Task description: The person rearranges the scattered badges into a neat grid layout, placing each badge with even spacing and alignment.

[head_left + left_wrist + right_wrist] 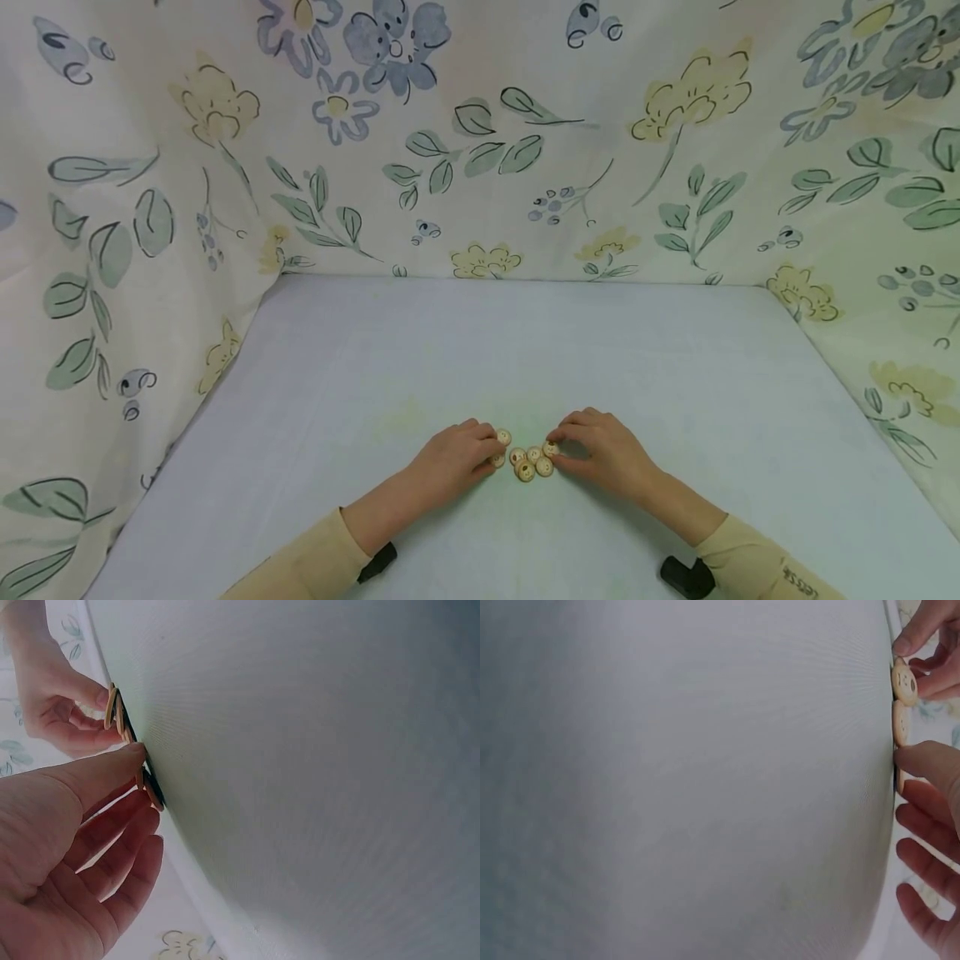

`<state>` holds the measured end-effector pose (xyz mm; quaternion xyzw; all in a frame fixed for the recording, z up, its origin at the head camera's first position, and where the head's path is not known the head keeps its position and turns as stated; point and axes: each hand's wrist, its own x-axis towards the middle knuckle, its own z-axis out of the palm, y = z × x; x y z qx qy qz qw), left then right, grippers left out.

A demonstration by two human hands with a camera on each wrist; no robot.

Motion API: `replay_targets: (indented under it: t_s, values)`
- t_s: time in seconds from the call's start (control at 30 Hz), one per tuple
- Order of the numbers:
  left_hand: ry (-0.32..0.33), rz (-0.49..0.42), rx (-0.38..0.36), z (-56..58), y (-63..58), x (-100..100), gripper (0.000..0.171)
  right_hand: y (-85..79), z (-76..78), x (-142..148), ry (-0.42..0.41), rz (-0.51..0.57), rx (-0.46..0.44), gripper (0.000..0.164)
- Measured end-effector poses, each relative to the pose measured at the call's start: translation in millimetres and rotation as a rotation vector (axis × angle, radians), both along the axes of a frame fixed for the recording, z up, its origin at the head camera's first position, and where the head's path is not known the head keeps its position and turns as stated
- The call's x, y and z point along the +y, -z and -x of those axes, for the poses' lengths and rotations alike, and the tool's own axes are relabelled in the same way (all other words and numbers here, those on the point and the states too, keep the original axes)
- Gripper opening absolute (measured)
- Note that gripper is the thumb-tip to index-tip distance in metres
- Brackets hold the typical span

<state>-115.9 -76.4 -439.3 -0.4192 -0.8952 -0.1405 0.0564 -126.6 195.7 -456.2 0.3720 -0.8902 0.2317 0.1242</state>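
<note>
Small, round, pale tan wood-like discs with dark marks (pixel 525 472) lie on a white, smooth-looking surface (pixel 517 350), about midway between its left and right edges and well in from its far edge. At least seven show in the head view. Five form a close cluster, in which the disc closest to the person seems to overlap its neighbour. Two more sit just to the left, one farther from the person than the other.

The left hand (pixel 453 454) is at this left pair, its thumb and index finger brought in around them in a pinch; the other fingers are loosely bent, as the left wrist view shows. The right hand (pixel 606 454) pinches the rightmost disc of the cluster (pixel 551 449) between thumb and index finger, its remaining fingers spread apart and lightly bent.

Both forearms come in from the person's side in beige sleeves (pixel 303 560), the right one bearing dark lettering. A black object (pixel 687 577) shows beside the right sleeve and another beside the left. White cloth printed with blue and yellow flowers and green leaves (pixel 450 225) hangs along the far, left and right edges.
</note>
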Motion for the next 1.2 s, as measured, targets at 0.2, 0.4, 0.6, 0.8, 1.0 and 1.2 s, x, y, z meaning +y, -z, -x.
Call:
replay_targets:
  t_s: [0.2,0.4,0.6,0.8,1.0,1.2]
  values:
    - [-0.007,0.016,0.021,-0.5,-1.6,0,0.013,0.6,2.4,-2,-0.004,-0.008,0.009,0.02]
    - [-0.009,0.023,0.05,-0.6,-2.3,0,0.012,1.1,5.1,-3,0.024,-0.032,-0.014,0.02]
    - [-0.009,0.034,0.067,-2.5,-1.7,0,0.014,-1.5,11.9,-6,0.012,-0.029,-0.031,0.018]
    - [-0.02,0.051,0.088,-3.7,-1.7,0,0.014,-10.8,31.4,-14,0.014,-0.009,-0.08,0.016]
    - [-0.033,0.06,0.084,-3.9,-2.6,-1,0.014,-23.0,61.0,-29,0.006,-0.008,-0.102,0.019]
    - [-0.021,0.044,0.067,-4.7,-4.2,-1,0.013,-25.5,93.1,-42,0.002,0.009,-0.139,0.021]
